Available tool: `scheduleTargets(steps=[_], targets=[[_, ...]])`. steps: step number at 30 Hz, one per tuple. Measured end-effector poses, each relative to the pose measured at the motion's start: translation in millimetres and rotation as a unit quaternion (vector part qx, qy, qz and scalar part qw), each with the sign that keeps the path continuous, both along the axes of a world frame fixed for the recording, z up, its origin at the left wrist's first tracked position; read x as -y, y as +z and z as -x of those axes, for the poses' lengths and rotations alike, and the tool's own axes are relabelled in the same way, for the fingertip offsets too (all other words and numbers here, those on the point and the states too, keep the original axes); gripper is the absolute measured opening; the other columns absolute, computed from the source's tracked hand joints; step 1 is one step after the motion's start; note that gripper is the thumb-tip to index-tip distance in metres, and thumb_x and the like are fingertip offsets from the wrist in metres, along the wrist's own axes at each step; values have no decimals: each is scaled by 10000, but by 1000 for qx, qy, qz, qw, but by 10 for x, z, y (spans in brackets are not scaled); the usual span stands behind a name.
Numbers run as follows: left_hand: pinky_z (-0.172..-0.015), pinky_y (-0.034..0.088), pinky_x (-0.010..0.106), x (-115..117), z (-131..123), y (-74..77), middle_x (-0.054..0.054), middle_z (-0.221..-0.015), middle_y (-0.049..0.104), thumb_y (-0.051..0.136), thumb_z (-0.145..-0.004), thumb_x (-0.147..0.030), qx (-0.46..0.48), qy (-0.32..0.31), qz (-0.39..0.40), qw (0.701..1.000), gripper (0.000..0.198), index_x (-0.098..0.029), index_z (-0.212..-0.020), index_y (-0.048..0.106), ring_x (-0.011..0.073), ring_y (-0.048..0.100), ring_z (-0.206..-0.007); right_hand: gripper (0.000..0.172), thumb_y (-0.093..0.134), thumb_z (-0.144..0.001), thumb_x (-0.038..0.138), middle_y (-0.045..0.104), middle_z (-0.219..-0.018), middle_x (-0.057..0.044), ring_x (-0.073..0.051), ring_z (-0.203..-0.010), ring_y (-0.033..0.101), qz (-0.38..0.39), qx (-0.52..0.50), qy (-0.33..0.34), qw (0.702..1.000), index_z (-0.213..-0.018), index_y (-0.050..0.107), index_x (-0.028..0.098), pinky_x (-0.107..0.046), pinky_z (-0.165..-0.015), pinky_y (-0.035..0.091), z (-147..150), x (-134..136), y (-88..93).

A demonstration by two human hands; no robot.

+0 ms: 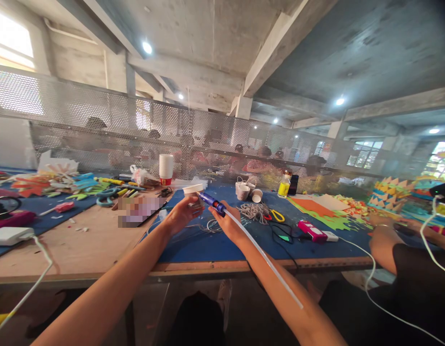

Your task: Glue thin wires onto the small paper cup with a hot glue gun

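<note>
1. Holding a white paper cup (193, 191) in my left hand (181, 214), I have my fingers curled around its wall. It sits just above the blue mat (215, 247), in the near middle of the table.
2. My right hand (229, 225) is closed around a small blue glue gun (212, 203), with its nose turned left toward the cup. I cannot tell if the tip touches the cup, because my fingers hide that place.
3. A long clear glue stick (261, 254) comes out of the back of the gun and lies along my right forearm, toward me.
4. I judge the cup light and thin, easy to crush, so a soft grip on the wall near the stiffer rim is best. The gun is stiff and should be held by its body, as the nose is probably hot. The stick looks bendy and may sway.
5. A bundle of grey string (253, 210) and yellow scissors (276, 215) lie just right of my hands. A stack of cups (166, 168) stands farther away, and another person's arm (383, 240) rests at the right.
</note>
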State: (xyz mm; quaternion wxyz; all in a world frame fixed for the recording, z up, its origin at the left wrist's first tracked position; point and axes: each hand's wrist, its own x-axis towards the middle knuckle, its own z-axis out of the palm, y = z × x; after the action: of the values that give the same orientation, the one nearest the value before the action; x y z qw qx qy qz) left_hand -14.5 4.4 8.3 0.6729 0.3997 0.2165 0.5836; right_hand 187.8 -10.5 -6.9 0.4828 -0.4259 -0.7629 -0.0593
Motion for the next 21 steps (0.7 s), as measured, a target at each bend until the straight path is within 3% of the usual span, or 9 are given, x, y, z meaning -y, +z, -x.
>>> scheduleTargets(steps=[21], targets=[[-713, 581, 318, 0, -6, 8, 74, -850, 769, 625, -826, -121, 7, 4, 17, 1000, 186, -154, -981, 723, 205, 725, -726, 369, 550, -984, 536, 696, -643, -28, -167, -612, 674, -12, 5, -16, 1000, -887, 659, 196, -216, -546, 354, -11, -18, -8]])
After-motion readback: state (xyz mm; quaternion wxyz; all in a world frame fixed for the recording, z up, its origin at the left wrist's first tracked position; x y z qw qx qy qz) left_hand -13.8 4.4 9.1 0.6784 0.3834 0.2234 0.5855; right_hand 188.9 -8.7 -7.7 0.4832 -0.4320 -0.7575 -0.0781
